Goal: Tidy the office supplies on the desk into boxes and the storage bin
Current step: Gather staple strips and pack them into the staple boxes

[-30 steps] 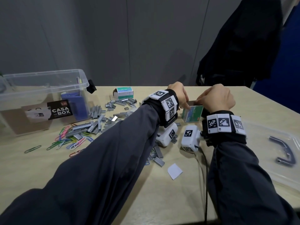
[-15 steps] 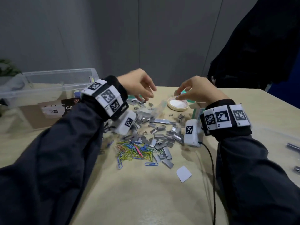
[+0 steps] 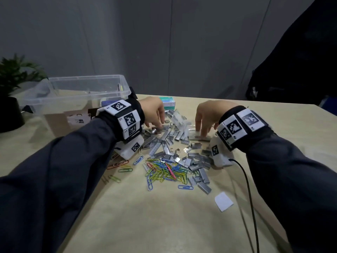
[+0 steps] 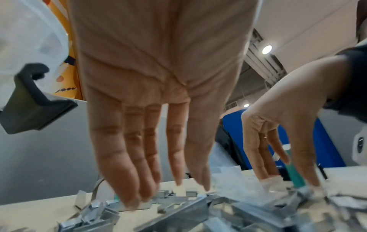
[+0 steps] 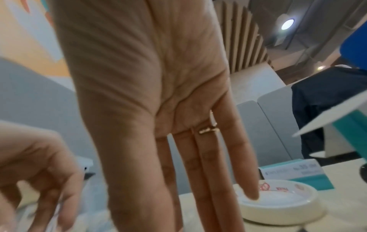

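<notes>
A heap of loose metal staple strips (image 3: 173, 141) lies mid-desk, with coloured paper clips (image 3: 164, 170) just in front of it. My left hand (image 3: 160, 126) reaches down into the heap's left side, fingers straight and tips touching the staples (image 4: 111, 208), holding nothing. At the heap's right side my right hand (image 3: 202, 132) has straight fingers pressing on staples. The left hand (image 4: 164, 188) shows its palm in the left wrist view. The right hand (image 5: 208, 204) does the same in the right wrist view. A clear storage bin (image 3: 87, 88) stands at the back left.
A teal staple box (image 3: 168, 104) sits behind the heap, beside a crumpled clear plastic piece (image 3: 179, 117). A white round dish (image 5: 278, 202) and a teal box (image 5: 294, 172) lie past my right fingers. A white paper scrap (image 3: 224, 201), a potted plant (image 3: 11, 79) and the bin's black latch (image 4: 29, 100) are nearby.
A second ago both hands held a teal box together at the right. They have since let go, moved left and dropped onto the staple heap with fingers extended.
</notes>
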`<state>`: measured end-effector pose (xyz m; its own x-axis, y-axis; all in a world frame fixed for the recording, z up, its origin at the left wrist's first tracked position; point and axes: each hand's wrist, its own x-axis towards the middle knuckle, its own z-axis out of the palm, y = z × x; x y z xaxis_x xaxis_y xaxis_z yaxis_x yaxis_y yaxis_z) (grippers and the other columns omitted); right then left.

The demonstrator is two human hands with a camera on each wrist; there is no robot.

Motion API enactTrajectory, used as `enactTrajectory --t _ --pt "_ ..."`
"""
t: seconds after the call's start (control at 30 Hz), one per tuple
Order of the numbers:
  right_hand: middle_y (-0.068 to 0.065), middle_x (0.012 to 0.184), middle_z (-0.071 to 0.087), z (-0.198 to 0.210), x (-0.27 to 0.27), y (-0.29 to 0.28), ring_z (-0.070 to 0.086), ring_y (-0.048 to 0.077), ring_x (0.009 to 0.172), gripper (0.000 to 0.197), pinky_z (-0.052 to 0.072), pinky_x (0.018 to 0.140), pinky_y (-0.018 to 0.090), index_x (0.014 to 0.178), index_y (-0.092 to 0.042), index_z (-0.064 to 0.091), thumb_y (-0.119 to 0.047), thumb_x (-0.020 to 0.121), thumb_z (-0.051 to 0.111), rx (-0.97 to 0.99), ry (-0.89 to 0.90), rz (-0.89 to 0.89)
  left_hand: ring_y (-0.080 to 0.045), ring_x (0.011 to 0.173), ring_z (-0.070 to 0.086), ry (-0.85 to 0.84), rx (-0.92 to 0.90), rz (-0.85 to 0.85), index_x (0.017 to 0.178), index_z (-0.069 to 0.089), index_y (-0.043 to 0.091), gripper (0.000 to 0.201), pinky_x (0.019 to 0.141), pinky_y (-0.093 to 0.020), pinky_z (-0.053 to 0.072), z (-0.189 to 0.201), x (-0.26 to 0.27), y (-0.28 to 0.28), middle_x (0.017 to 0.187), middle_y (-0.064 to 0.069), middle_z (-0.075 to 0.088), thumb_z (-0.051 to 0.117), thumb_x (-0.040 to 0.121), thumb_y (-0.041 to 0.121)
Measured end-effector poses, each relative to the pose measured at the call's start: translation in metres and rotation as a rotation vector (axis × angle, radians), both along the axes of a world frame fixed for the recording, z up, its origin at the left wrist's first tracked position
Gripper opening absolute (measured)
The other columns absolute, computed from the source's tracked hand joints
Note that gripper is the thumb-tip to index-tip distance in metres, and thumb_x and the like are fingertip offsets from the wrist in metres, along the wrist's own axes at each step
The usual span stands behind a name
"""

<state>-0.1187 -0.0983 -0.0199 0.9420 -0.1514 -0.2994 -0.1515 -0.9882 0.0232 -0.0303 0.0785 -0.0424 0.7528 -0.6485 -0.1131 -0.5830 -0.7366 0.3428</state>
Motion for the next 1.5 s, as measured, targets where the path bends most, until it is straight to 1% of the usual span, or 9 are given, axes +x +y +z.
enactTrajectory --t 0.1,0.3,0.6,0.77,0.87,1.03,1.17,1.33,1.5 --pt "-0.009 0.067 0.058 -0.01 0.0 0.002 0.055 0.007 0.062 0.04 0.055 0.07 0.028 0.107 -0.014 0.072 -0.022 0.071 0.087 -0.074 0.003 0.044 -0.018 0.088 0.065 -0.002 0.146 0.013 0.106 0.07 0.009 0.031 0.059 -0.021 0.053 -0.002 0.002 -0.007 0.102 -0.006 0.068 0.079 0.079 0.02" --pt "-0.007 0.062 0.056 -0.019 0.003 0.007 0.051 0.004 0.052 0.027 0.043 0.052 0.017 0.106 -0.008 0.069 -0.013 0.081 0.077 -0.1 0.008 0.12 -0.005 0.064 0.057 0.028 0.223 -0.026 0.095 0.069 0.009 0.015 0.042 -0.009 0.043 -0.005 0.006 -0.016 0.078 0.002 0.064 0.074 0.084 0.019" --pt "-0.002 0.072 0.074 0.001 0.004 -0.025 0.07 0.011 0.074 0.013 0.058 0.073 0.027 0.088 -0.007 0.077 -0.019 0.086 0.072 0.397 -0.024 0.006 -0.025 0.093 0.059 -0.265 0.259 0.068 0.106 0.062 0.001 0.02 0.072 -0.03 0.046 -0.001 0.004 -0.012 0.1 -0.01 0.064 0.065 0.089 0.012" --pt "0.004 0.076 0.073 0.001 -0.005 -0.031 0.068 0.012 0.074 0.011 0.057 0.071 0.025 0.095 -0.007 0.075 -0.014 0.09 0.07 0.739 -0.06 -0.002 -0.011 0.063 0.06 0.01 0.181 0.043 0.091 0.07 0.004 0.026 0.044 -0.014 0.043 -0.001 -0.002 -0.016 0.073 0.0 0.067 0.068 0.089 0.029" --pt "0.012 0.084 0.074 -0.004 -0.008 -0.029 0.071 0.011 0.073 0.015 0.058 0.066 0.02 0.099 -0.001 0.073 -0.011 0.087 0.07 0.857 -0.097 0.007 -0.01 0.065 0.063 0.107 0.112 0.032 0.094 0.072 0.003 0.023 0.049 -0.014 0.048 0.0 -0.004 -0.019 0.081 -0.003 0.071 0.066 0.091 0.025" --pt "0.013 0.085 0.075 -0.005 -0.006 -0.028 0.072 0.012 0.073 0.015 0.059 0.071 0.023 0.098 0.001 0.071 -0.01 0.089 0.068 0.919 -0.14 -0.003 -0.011 0.048 0.047 0.074 0.279 0.058 0.06 0.054 0.01 0.035 0.045 -0.016 0.039 0.001 -0.017 -0.028 0.056 0.0 0.055 0.075 0.083 0.026" --pt "0.01 0.088 0.076 -0.003 -0.005 -0.032 0.073 0.015 0.085 0.017 0.057 0.073 0.026 0.099 -0.002 0.071 -0.016 0.095 0.062 0.861 -0.189 -0.017 -0.012 0.053 0.047 -0.013 0.352 0.029 0.063 0.055 0.012 0.029 0.051 -0.02 0.039 0.002 -0.023 -0.034 0.06 0.001 0.056 0.074 0.083 0.023" --pt "0.017 0.091 0.074 -0.003 -0.007 -0.039 0.071 0.018 0.081 0.014 0.06 0.075 0.024 0.1 0.001 0.071 -0.007 0.093 0.061 1.05 -0.362 -0.047 -0.017 0.065 0.067 0.284 -0.209 0.109 0.094 0.067 -0.004 0.022 0.056 -0.022 0.055 0.014 -0.011 -0.02 0.084 -0.014 0.072 0.054 0.098 0.014" --pt "0.01 0.087 0.075 -0.004 -0.009 -0.037 0.072 0.013 0.081 0.018 0.058 0.072 0.019 0.106 -0.001 0.072 -0.006 0.09 0.066 1.132 -0.574 0.071 -0.015 0.059 0.07 0.58 -0.671 0.175 0.098 0.065 -0.009 0.037 0.059 -0.023 0.058 0.033 -0.013 -0.01 0.077 -0.016 0.072 0.049 0.1 0.025"
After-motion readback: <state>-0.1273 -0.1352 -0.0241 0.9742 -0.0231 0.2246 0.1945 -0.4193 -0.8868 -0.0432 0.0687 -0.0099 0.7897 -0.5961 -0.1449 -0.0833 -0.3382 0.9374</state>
